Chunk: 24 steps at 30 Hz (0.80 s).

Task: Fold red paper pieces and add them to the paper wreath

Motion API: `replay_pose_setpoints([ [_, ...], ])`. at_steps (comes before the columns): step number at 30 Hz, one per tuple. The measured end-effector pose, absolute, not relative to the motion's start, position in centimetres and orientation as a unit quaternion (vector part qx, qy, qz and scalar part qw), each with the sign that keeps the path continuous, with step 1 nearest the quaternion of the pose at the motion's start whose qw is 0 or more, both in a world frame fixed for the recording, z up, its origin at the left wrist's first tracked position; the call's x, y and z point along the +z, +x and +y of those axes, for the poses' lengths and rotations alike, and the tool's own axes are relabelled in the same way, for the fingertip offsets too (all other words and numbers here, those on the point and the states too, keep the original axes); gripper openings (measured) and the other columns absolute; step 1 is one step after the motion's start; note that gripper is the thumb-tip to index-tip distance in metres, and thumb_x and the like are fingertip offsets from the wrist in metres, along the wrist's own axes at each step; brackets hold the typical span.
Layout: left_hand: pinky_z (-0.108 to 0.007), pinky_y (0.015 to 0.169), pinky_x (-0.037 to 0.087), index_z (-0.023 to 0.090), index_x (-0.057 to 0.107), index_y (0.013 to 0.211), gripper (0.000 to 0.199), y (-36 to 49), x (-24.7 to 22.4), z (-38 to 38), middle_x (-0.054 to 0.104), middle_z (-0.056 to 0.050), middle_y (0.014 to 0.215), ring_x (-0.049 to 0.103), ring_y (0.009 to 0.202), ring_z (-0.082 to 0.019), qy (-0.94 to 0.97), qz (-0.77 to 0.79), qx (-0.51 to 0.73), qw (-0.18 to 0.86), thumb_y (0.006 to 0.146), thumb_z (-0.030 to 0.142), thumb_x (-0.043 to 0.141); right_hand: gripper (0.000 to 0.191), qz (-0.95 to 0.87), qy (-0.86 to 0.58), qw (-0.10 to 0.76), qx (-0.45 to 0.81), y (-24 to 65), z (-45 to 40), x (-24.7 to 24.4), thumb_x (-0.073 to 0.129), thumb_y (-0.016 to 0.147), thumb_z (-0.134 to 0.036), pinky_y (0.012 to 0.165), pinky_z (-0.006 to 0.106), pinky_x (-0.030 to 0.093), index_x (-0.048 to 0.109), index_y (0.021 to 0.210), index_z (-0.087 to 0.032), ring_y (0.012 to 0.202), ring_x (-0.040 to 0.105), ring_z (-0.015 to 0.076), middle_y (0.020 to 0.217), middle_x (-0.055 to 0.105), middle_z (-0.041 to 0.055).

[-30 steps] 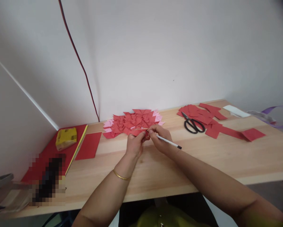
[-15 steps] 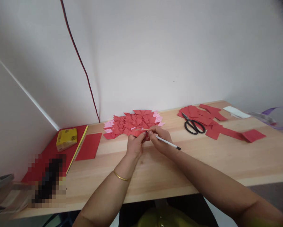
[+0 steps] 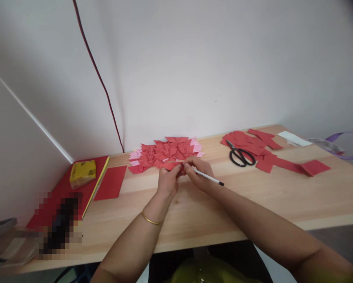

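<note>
My left hand [image 3: 168, 181] is closed on a small piece of red paper [image 3: 171, 165], its thumb pressed along the lower edge. Close against it, my right hand [image 3: 200, 171] pinches the paper's right end and also has a white pen [image 3: 208, 176] with a dark end tucked in it, pointing down to the right. The fingertips of both hands meet, and they hide part of the paper. Just behind them lies a heap of folded red and pink paper pieces [image 3: 170, 151].
Black-handled scissors [image 3: 240, 155] rest by cut red paper pieces [image 3: 249, 142] at right. A white strip [image 3: 294, 139] lies beyond. On the left are a red sheet [image 3: 110, 183], a yellow packet [image 3: 83, 174] and a pixelated dark object [image 3: 60, 226]. The wall [image 3: 194, 70] borders the wooden table [image 3: 223, 220].
The fingers have shifted slightly on the red paper, and less of it shows above them. The view has moved a little; the other things stay in place.
</note>
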<state>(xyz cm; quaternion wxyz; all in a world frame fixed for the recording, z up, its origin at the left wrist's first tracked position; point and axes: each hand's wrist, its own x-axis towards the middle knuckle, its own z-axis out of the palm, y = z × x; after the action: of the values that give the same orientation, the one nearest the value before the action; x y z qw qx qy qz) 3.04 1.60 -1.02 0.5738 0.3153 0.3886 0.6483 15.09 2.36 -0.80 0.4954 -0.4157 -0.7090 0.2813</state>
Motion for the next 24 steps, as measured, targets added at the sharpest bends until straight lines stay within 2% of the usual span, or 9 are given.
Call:
replay_pose_setpoints([
  [15, -0.024, 0.057, 0.048, 0.012, 0.064, 0.058, 0.011, 2.84, -1.32, 1.74, 0.062, 0.000, 0.059, 0.057, 0.057, -0.010, 0.325, 0.387, 0.647, 0.570, 0.059, 0.019, 0.073, 0.013, -0.716, -0.418, 0.486, 0.277, 15.22, 2.51, -0.90, 0.047, 0.085, -0.027, 0.061, 0.025, 0.046, 0.056, 0.079, -0.021, 0.063, 0.061, 0.0142, 0.069, 0.066, 0.0013],
  [20, -0.024, 0.055, 0.048, 0.012, 0.066, 0.067, 0.013, 2.65, -1.37, 1.91, 0.066, -0.003, 0.067, 0.057, 0.057, -0.010, 0.316, 0.394, 0.644, 0.574, 0.060, 0.021, 0.074, 0.013, -0.685, -0.442, 0.526, 0.244, 15.48, 2.40, -0.47, 0.047, 0.085, -0.028, 0.060, 0.024, 0.044, 0.056, 0.078, -0.020, 0.062, 0.058, 0.0138, 0.068, 0.063, 0.0008],
  [24, -0.025, 0.054, 0.049, 0.013, 0.062, 0.064, 0.017, 2.60, -1.47, 2.04, 0.060, 0.001, 0.060, 0.053, 0.051, -0.008, 0.297, 0.398, 0.653, 0.572, 0.058, 0.020, 0.075, 0.012, -0.662, -0.460, 0.556, 0.202, 16.04, 3.27, -0.18, 0.049, 0.085, -0.028, 0.062, 0.026, 0.045, 0.057, 0.087, -0.020, 0.063, 0.056, 0.0143, 0.073, 0.061, 0.0015],
])
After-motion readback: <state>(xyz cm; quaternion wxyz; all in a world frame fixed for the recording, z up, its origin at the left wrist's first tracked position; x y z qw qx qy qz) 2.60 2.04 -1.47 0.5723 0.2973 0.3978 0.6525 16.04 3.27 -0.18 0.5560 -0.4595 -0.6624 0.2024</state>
